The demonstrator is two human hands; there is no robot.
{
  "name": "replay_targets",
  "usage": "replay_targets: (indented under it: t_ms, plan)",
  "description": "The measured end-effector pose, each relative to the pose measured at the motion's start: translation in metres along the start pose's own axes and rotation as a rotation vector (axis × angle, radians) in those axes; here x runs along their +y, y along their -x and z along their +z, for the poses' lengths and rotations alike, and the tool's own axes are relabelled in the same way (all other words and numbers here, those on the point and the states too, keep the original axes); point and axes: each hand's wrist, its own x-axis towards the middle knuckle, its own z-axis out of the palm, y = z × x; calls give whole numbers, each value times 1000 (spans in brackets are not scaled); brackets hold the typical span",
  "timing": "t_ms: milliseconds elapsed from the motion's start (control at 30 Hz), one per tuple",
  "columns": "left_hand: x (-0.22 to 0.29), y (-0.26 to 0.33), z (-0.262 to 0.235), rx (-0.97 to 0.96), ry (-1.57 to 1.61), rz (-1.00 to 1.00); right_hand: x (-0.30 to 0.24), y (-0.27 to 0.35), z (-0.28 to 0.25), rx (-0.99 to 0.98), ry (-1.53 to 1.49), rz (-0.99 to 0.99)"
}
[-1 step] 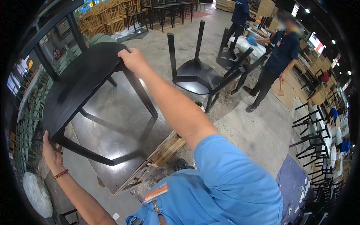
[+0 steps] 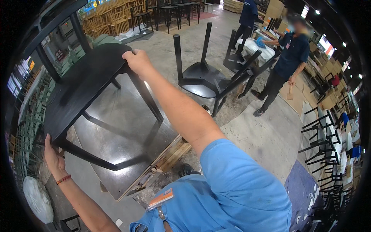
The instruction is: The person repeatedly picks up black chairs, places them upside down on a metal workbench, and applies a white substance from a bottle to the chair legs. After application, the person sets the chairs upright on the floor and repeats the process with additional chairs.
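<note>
A black wooden chair (image 2: 83, 83) stands upright on a shiny dark board platform (image 2: 112, 143) at the left. Its backrest rises on the far left side, and its legs come down on the platform. My right hand (image 2: 139, 65) is closed round the far right corner of the seat, just above a leg. At the near left corner, my left hand (image 2: 54, 157) grips the seat edge from the side; some of its fingers are hidden beneath. On that wrist is a beaded bracelet (image 2: 63, 179).
Upturned black chairs (image 2: 205, 75) stand legs-up beyond my right arm. A person in dark clothes (image 2: 288, 58) holds a brush-like wooden tool (image 2: 290, 92) at the right. Another person (image 2: 247, 17) stands farther back. Black chairs (image 2: 320, 131) line the right; green chairs (image 2: 29, 135) the left.
</note>
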Motion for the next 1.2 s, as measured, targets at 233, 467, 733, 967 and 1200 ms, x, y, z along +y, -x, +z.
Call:
replay_targets:
  t_ms: [233, 467, 733, 967, 1200]
  plan:
    - [1, 9, 6, -8, -26, 21, -10, 3, -5, -28, 10, 43]
    - [1, 16, 22, -28, -7, 35, -6, -1, -11, -38, -67, -45]
    - [-1, 10, 9, -22, -16, 33, -5, 0, -5, -3, -90, -85]
    - [-1, 10, 19, -62, 4, 32, 4, -10, -5, 43, -83, -146]
    - [-1, 3, 9, -50, 75, 215, -4, 21, -3, -87, 382, -205]
